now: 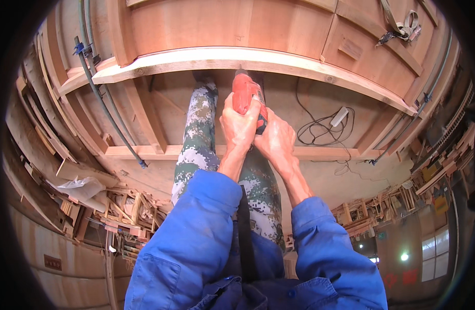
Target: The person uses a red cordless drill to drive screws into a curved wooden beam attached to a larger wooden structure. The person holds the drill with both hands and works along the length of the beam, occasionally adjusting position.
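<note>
Both my hands are wrapped round a red and black power drill [242, 94], which points away from me. Its front end meets the near face of a long pale wooden beam [196, 63]; the exact contact is too small to make out. My left hand [238, 124] is closed on the drill's left side, with the thumb lying along the body. My right hand [276, 135] is closed round the rear and right side of the drill. Beyond the beam lies a broad reddish-brown wooden panel [196, 26].
A second wooden rail [310, 153] crosses below the beam, joined by a wooden brace [144, 113]. Long metal clamps [110, 101] stand at the left. At right, a black cable [312, 129] lies coiled by a white power strip [339, 117]. Wood offcuts [126, 212] are piled behind.
</note>
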Available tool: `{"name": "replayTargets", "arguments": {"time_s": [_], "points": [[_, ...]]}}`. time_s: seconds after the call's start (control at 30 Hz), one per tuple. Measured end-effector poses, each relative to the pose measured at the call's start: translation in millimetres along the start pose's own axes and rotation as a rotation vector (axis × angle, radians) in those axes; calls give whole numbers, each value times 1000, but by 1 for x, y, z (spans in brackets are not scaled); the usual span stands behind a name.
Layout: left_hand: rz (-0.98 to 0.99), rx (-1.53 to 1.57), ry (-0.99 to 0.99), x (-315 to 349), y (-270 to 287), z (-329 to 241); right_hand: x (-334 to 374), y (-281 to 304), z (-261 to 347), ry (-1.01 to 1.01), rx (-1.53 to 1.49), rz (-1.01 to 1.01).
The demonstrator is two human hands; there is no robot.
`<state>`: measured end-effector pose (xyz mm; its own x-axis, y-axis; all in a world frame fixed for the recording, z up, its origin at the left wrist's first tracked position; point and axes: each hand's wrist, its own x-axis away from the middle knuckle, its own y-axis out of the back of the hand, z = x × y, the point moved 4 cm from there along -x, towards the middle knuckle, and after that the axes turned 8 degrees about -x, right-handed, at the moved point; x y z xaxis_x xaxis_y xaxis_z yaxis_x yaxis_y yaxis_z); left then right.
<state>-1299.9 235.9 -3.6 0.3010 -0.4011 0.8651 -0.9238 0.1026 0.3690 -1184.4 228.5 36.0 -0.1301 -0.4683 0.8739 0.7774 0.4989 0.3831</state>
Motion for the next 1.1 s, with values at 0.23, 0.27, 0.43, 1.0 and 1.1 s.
{"name": "replayTargets", "arguments": {"time_s": [0.23, 0.27, 0.43, 1.0, 1.1], "points": [[-31, -6, -17, -2, -2, 3, -4, 2, -1, -11, 54, 14], [-18, 0, -15, 0, -2, -2, -4, 3, -1, -21, 65, 15], [-1, 111, 67, 8, 0, -12, -4, 2, -2, 6, 29, 11], [-48, 15, -17, -3, -7, -2, -9, 1, -8, -8, 17, 9], [-17, 75, 48, 0, -6, -5, -9, -1, -7, 0, 17, 5]]}}
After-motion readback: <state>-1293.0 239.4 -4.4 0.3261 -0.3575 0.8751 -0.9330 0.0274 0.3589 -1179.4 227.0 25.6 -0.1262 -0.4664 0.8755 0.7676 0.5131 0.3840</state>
